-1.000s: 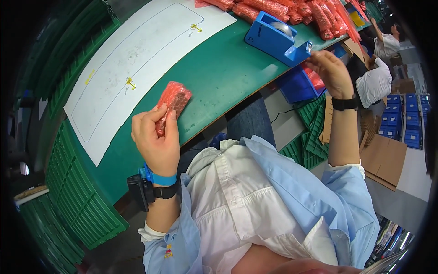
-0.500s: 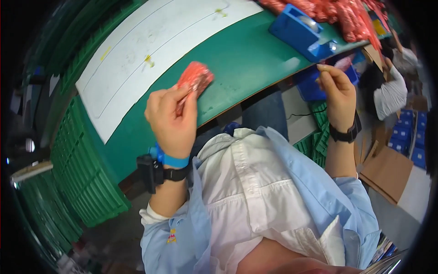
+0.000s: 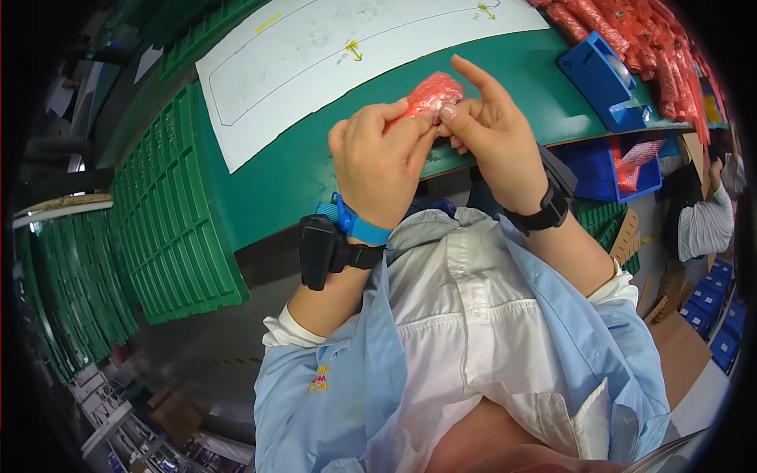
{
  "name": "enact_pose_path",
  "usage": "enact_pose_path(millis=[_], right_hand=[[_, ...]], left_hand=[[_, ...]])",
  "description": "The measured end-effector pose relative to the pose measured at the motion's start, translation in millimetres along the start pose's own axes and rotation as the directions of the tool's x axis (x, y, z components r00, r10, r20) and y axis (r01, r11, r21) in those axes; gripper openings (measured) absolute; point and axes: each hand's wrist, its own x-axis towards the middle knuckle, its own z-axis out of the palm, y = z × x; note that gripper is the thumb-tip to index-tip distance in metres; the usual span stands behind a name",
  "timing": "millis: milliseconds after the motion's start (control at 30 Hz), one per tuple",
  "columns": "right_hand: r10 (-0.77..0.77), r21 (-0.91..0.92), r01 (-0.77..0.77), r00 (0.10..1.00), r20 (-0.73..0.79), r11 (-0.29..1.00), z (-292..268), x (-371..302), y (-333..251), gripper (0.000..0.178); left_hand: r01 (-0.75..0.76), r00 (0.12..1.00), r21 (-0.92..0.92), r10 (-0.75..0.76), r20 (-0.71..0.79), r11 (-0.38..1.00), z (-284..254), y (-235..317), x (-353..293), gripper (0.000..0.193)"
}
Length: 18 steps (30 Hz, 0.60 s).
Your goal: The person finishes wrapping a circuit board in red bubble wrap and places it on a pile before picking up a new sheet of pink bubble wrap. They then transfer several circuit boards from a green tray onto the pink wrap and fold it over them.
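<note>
while l hand (image 3: 377,164) grips red pkg (image 3: 432,91), r hand (image 3: 505,146) touches near side

The left hand (image 3: 377,169) covers the near end of the red bubble-wrapped bundle (image 3: 434,88), and the wrap obscures its contents. Whatever lies between the fingertips of the right hand (image 3: 506,146) is too small to tell. The upper edge crops the white sheet (image 3: 315,67). The desk (image 3: 288,177) hides part of the blue bin (image 3: 595,175); a co-worker (image 3: 704,227) at the right is partly lost in the dark rim.
</note>
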Motion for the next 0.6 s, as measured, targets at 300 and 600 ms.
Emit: enact_pose_path(millis=[300,600], right_hand=[[-0.028,-0.309,-0.019,0.989,-0.148,0.951,11.4,9.0,8.4,0.056],[-0.089,-0.5,-0.014,0.979,-0.181,0.866,11.2,8.3,6.7,0.057]], left_hand=[[-0.007,0.997,-0.034,0.01,0.071,0.999,-5.5,-8.5,-3.6,0.028],[-0.046,0.986,0.031,0.04,0.161,0.998,-9.4,-4.0,3.1,0.042]])
